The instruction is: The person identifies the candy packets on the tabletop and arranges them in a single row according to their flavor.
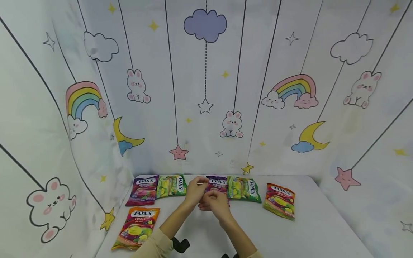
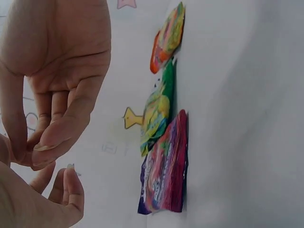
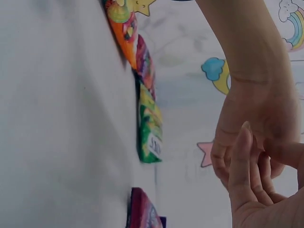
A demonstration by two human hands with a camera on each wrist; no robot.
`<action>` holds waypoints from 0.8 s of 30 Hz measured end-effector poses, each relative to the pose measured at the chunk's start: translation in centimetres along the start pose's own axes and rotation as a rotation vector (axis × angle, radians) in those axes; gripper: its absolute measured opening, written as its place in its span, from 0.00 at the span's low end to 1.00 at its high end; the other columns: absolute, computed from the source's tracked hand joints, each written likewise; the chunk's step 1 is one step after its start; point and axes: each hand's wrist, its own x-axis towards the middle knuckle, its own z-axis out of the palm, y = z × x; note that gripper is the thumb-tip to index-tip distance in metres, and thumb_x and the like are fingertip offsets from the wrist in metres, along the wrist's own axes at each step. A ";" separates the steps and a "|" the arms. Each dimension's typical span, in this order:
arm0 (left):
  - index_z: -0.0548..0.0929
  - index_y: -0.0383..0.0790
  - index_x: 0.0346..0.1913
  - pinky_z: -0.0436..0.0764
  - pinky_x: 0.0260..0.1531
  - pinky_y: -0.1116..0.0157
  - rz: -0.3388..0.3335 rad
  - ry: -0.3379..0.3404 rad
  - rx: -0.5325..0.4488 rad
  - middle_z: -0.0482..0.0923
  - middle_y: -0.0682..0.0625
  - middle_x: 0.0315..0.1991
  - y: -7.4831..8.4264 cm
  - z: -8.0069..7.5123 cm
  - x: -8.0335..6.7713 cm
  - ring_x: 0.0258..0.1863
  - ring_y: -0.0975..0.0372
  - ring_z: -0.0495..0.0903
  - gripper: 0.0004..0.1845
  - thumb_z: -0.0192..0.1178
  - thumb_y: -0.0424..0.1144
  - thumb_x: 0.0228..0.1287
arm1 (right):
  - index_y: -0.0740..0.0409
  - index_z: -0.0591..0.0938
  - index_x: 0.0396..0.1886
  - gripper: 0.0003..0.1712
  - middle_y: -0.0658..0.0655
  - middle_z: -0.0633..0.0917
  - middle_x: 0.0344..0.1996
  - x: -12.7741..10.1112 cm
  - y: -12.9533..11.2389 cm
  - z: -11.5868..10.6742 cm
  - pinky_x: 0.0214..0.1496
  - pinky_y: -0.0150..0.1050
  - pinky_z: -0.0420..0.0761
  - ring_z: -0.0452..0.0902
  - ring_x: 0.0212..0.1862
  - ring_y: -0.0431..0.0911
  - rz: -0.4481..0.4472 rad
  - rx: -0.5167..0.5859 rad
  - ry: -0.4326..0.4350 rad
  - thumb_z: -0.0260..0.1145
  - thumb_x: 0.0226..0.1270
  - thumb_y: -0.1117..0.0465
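Both hands meet above the middle of the white desk [image 1: 322,229], just in front of the purple candy bag [image 1: 217,182] in the back row, and they cover its lower half. The left hand [image 1: 194,191] has its fingers curled toward the thumb; the right hand [image 1: 215,202] is curled too, and its fingertips touch the left hand's. Whether either pinches something is too small and blurred to tell; the left wrist view shows only a pale speck at one fingertip [image 2: 70,166].

Six candy bags lie on the desk: two purple, two green, two orange-red. The back row runs from a second purple bag [image 1: 143,190] through a green bag [image 1: 172,185] and the half-hidden purple one to another green bag [image 1: 244,189]. An orange-red bag [image 1: 280,200] lies further right, and another orange-red bag [image 1: 137,227] sits nearer, at the left. Dark objects [image 1: 180,244] under the forearms are cut off.
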 end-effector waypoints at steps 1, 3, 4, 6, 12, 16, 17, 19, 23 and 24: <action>0.86 0.34 0.49 0.81 0.38 0.64 -0.004 -0.011 -0.001 0.86 0.43 0.45 0.1 0.3 0.0 0.42 0.57 0.83 0.12 0.60 0.35 0.67 | 0.70 0.82 0.44 0.11 0.64 0.90 0.33 0.0 -0.1 -0.3 0.39 0.44 0.90 0.90 0.33 0.52 0.001 -0.003 0.009 0.67 0.72 0.63; 0.87 0.37 0.49 0.81 0.38 0.64 -0.020 -0.029 -0.002 0.86 0.45 0.44 0.1 1.0 0.0 0.43 0.57 0.82 0.11 0.61 0.36 0.68 | 0.69 0.82 0.44 0.12 0.63 0.90 0.33 -0.1 -0.3 -1.0 0.39 0.44 0.90 0.91 0.33 0.52 0.006 -0.011 0.025 0.68 0.72 0.61; 0.87 0.37 0.49 0.81 0.39 0.64 -0.027 -0.038 -0.006 0.85 0.45 0.44 0.2 1.3 0.0 0.43 0.57 0.82 0.11 0.61 0.36 0.69 | 0.69 0.82 0.45 0.13 0.63 0.90 0.33 -0.2 -0.3 -1.4 0.39 0.44 0.90 0.91 0.34 0.52 0.001 -0.014 0.030 0.68 0.72 0.61; 0.87 0.38 0.48 0.80 0.39 0.64 -0.032 -0.049 -0.006 0.85 0.45 0.44 0.3 1.8 0.1 0.43 0.58 0.82 0.10 0.61 0.36 0.69 | 0.69 0.82 0.46 0.15 0.63 0.91 0.34 -0.3 -0.4 -2.1 0.40 0.44 0.90 0.91 0.34 0.52 -0.003 -0.017 0.040 0.68 0.73 0.59; 0.87 0.36 0.49 0.80 0.38 0.65 -0.025 -0.056 -0.025 0.86 0.41 0.45 0.4 3.3 0.1 0.39 0.59 0.82 0.11 0.61 0.36 0.70 | 0.71 0.81 0.50 0.19 0.65 0.90 0.39 -0.5 -0.7 -4.3 0.43 0.46 0.90 0.91 0.38 0.54 -0.016 -0.011 0.059 0.69 0.75 0.57; 0.87 0.34 0.50 0.78 0.40 0.65 -0.027 -0.056 -0.033 0.86 0.43 0.46 0.7 4.2 0.0 0.41 0.59 0.81 0.12 0.61 0.37 0.70 | 0.71 0.81 0.50 0.19 0.65 0.91 0.41 -0.7 -0.9 -5.5 0.43 0.45 0.90 0.91 0.38 0.52 -0.017 -0.009 0.092 0.70 0.74 0.58; 0.87 0.34 0.50 0.78 0.39 0.65 -0.030 -0.057 -0.036 0.86 0.44 0.45 0.8 4.4 0.0 0.41 0.58 0.81 0.13 0.61 0.38 0.70 | 0.71 0.82 0.49 0.18 0.65 0.90 0.41 -0.8 -0.9 -5.8 0.43 0.45 0.90 0.91 0.38 0.52 -0.017 -0.010 0.106 0.70 0.74 0.58; 0.87 0.34 0.50 0.79 0.39 0.65 -0.036 -0.061 -0.042 0.86 0.45 0.43 0.9 4.8 0.0 0.41 0.55 0.83 0.13 0.61 0.38 0.70 | 0.71 0.82 0.49 0.17 0.66 0.90 0.41 -0.9 -0.9 -6.5 0.44 0.47 0.90 0.91 0.38 0.54 -0.021 -0.013 0.132 0.70 0.74 0.59; 0.87 0.36 0.51 0.84 0.38 0.60 -0.059 -0.070 -0.058 0.85 0.45 0.42 0.9 5.8 0.0 0.43 0.47 0.85 0.13 0.60 0.39 0.71 | 0.70 0.81 0.50 0.18 0.68 0.90 0.42 -1.1 -0.9 -7.8 0.46 0.50 0.89 0.90 0.40 0.58 -0.027 -0.025 0.171 0.69 0.75 0.58; 0.87 0.36 0.51 0.85 0.40 0.59 -0.063 -0.071 -0.063 0.85 0.45 0.43 0.9 6.0 0.0 0.44 0.46 0.85 0.13 0.60 0.39 0.71 | 0.70 0.81 0.50 0.18 0.68 0.90 0.42 -1.2 -0.9 -8.1 0.46 0.50 0.89 0.90 0.41 0.59 -0.029 -0.026 0.177 0.69 0.75 0.57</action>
